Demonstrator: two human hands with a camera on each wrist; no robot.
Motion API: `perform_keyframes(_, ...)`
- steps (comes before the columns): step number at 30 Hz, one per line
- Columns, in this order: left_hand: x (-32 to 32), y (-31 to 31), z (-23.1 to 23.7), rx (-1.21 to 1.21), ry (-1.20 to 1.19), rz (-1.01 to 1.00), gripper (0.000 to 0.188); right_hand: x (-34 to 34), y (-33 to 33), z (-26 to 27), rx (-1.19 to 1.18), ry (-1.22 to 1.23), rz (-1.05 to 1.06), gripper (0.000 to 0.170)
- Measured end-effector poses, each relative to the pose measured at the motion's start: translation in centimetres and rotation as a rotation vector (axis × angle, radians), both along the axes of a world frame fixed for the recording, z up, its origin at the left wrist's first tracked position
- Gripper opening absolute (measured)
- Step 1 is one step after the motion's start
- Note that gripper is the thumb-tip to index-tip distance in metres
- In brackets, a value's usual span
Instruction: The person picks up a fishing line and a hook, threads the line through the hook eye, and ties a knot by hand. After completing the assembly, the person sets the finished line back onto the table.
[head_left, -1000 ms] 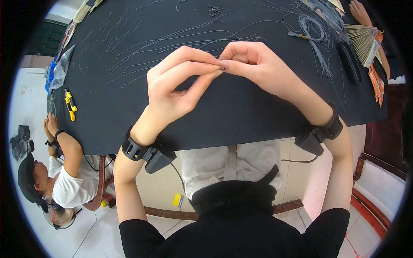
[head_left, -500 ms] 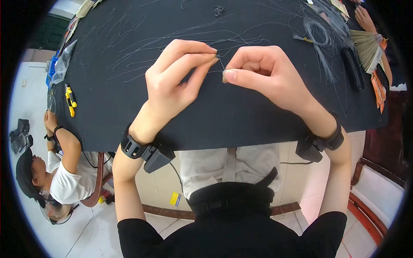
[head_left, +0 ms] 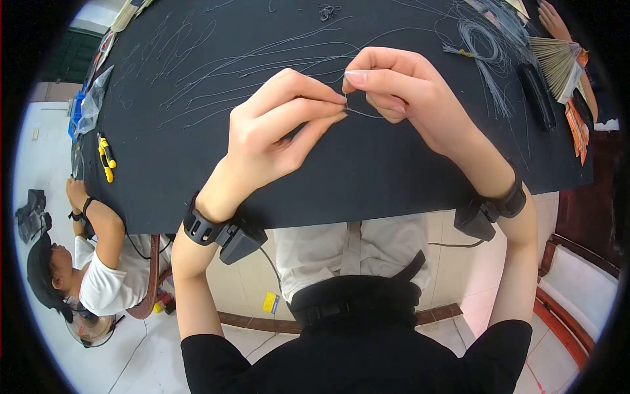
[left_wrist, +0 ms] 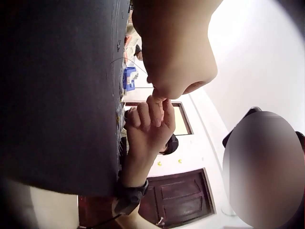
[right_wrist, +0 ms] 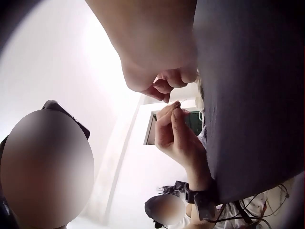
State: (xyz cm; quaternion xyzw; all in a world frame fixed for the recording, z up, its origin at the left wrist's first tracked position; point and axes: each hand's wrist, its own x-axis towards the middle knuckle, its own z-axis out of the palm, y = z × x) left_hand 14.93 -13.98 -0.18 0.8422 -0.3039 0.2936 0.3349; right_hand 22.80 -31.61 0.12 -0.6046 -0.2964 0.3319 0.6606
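Above the black tabletop (head_left: 302,190), my left hand (head_left: 266,128) pinches a thin grey line (head_left: 365,114) between thumb and fingertips. A short stretch of it runs out to the right, under my right hand (head_left: 407,82). The right thumb and index finger pinch a fine strand just above the left fingertips, with the other fingers curled in. In the right wrist view, the left hand (right_wrist: 178,136) has a tiny dark bit at its fingertips; fingers hide most of it. From the left wrist, the right hand (left_wrist: 147,126) appears close to the left fingertips.
Several cut lines (head_left: 262,56) lie behind the hands, near a small dark tangled pile (head_left: 328,12). Yellow-and-black cutters (head_left: 106,157) lie left. A coiled line bundle (head_left: 482,49), a black case (head_left: 535,95) and fanned strips (head_left: 554,62) sit right. Another person (head_left: 98,276) is at left.
The two hands' fingertips were together, then the right hand drew away down and right. Now it has risen above the left fingertips, which have shifted slightly down and right.
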Motion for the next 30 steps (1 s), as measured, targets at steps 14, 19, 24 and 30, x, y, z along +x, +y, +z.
perform_keyframes(14, -0.2, -0.1, 0.1, -0.022, -0.048, -0.012, 0.017, 0.6, 0.0, -0.9, 0.013, 0.18, 0.052, 0.018)
perform_keyframes(19, -0.2, 0.1, -0.1, -0.032, -0.061, -0.034, 0.018, 0.1, 0.3, -1.0, -0.093, 0.109, 0.066, 0.014)
perform_keyframes(24, -0.2, 0.3, -0.1, -0.058, -0.062, 0.003, 0.019, -0.4, 0.5, -1.0, -0.1, -0.004, 0.08, 0.015)
perform_keyframes(30, 0.2, 0.7, -0.2, -0.091, -0.118, 0.19, 0.016, -0.4, 0.3, -0.6, -0.152, -0.054, 0.102, 0.022)
